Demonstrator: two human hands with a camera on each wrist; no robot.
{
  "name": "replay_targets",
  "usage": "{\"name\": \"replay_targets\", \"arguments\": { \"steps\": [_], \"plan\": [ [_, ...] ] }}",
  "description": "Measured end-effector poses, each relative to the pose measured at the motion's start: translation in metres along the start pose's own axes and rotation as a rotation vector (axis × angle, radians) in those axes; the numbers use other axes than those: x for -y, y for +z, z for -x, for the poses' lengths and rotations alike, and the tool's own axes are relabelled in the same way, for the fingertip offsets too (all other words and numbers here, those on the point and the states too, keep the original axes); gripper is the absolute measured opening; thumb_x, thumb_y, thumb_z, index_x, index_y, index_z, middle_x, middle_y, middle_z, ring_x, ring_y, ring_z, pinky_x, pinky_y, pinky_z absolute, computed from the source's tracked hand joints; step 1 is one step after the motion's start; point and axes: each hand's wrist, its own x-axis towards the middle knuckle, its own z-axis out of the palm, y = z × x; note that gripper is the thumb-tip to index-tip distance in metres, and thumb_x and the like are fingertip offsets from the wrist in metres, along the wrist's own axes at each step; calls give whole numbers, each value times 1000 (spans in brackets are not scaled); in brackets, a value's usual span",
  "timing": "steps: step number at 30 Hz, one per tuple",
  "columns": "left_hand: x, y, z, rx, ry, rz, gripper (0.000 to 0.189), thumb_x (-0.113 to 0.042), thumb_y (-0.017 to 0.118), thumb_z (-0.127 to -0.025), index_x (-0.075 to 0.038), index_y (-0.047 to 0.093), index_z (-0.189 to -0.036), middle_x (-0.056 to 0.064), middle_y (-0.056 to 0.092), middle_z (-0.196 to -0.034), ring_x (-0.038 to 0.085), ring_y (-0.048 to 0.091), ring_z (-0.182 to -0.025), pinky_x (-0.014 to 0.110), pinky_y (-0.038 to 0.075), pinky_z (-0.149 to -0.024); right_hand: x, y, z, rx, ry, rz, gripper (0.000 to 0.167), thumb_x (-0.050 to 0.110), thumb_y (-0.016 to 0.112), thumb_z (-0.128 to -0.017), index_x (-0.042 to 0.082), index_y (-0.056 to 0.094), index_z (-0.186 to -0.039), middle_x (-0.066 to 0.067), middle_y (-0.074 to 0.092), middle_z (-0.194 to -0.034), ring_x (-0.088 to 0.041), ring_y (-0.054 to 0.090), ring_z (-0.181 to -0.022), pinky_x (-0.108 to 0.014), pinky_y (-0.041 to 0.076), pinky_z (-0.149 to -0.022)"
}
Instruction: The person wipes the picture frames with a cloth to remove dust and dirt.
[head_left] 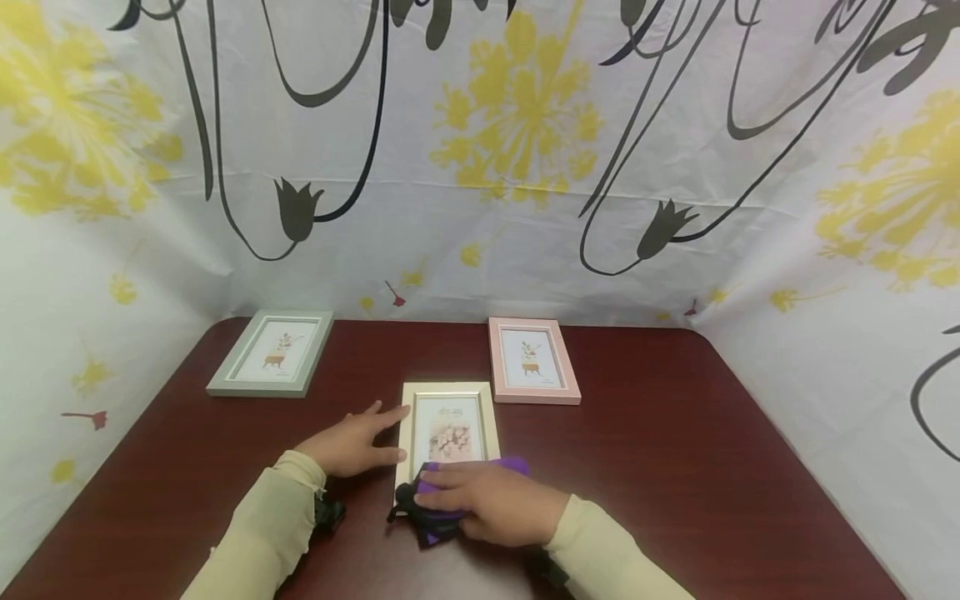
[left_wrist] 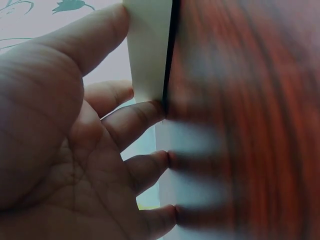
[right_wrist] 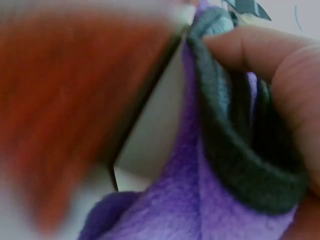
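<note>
As I watch remotely, cream picture frame [head_left: 450, 425] flat on red-brown table [head_left: 675, 450], long axis running near to far, left hand [head_left: 356, 443] touching its left side, fingers extended, right hand [head_left: 498, 500] gripping purple cloth [right_wrist: 172, 210] over its near end.

A cream picture frame [head_left: 450, 421] with a blush-pink flower print lies flat, face up, its left edge at the left hand's [head_left: 356, 442] fingertips. Under the right hand [head_left: 502, 500], a bunched, fuzzy purple cloth [right_wrist: 170, 200] with black edging covers the frame's near end, folded at the thumb.
</note>
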Motion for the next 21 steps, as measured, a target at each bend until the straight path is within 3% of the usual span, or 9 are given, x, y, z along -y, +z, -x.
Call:
{"name": "replay_targets", "arguments": {
  "steps": [6, 10, 15, 21],
  "plan": [
    [1, 0, 2, 2, -2, 0, 79, -49, 68, -91, -19, 35, -156, 25, 30, -156, 44, 17, -146, 69, 13, -112, -12, -16, 19, 105, 123, -215, 61, 8, 70, -82, 21, 59, -140, -2, 49, -148, -18, 47, -135, -33, 39, -109],
    [1, 1, 3, 3, -3, -2, 79, -49, 68, -91, -18, 35, -156, 25, 30, -156, 44, 17, -147, 69, 13, -112, -16, -19, 24, 116, 164, -252, 58, 6, 70, -81, 21, 63, -136, 0, 52, -145, -16, 48, -134, -32, 39, -108],
    [1, 1, 1, -1, -8, -16, 78, -50, 67, -92, -20, 35, -156, 23, 31, -157, 43, 18, -147, 69, 15, -111, -8, -13, 17, 50, 114, -154, 56, 8, 71, -82, 16, 61, -137, -3, 54, -143, -18, 49, -133, -33, 38, -109],
    [0, 2, 0, -7, 4, -15, 76, -47, 67, -92, -20, 36, -156, 22, 33, -155, 44, 18, -146, 70, 14, -111, 15, 8, -1, -19, 28, 172, 64, 26, 71, -88, 17, 49, -148, -6, 46, -151, -24, 41, -139, -36, 34, -113]
  ]
}}
